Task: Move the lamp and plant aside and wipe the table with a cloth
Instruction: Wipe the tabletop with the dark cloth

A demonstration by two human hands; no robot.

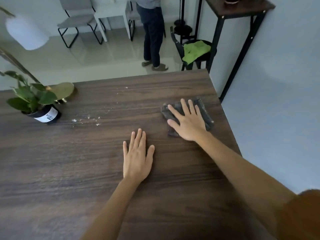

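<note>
A dark grey cloth [204, 111] lies folded near the far right corner of the dark wooden table [86, 170]. My right hand [187, 122] presses flat on it, fingers spread. My left hand [137, 158] rests flat on the bare wood nearer to me, holding nothing. A potted plant [32, 101] in a black pot stands at the far left. Just behind it is the lamp's gold round base [63, 90], its thin stem leaning up to a white shade [26, 32]. Water droplets [86, 119] glisten on the wood between the plant and the cloth.
Beyond the table's far edge a person [153, 32] stands on the tiled floor near grey chairs [78, 21] and a white side table [110, 13]. A black stool with a green cloth [195, 49] and a tall dark shelf [239, 7] stand at the right wall.
</note>
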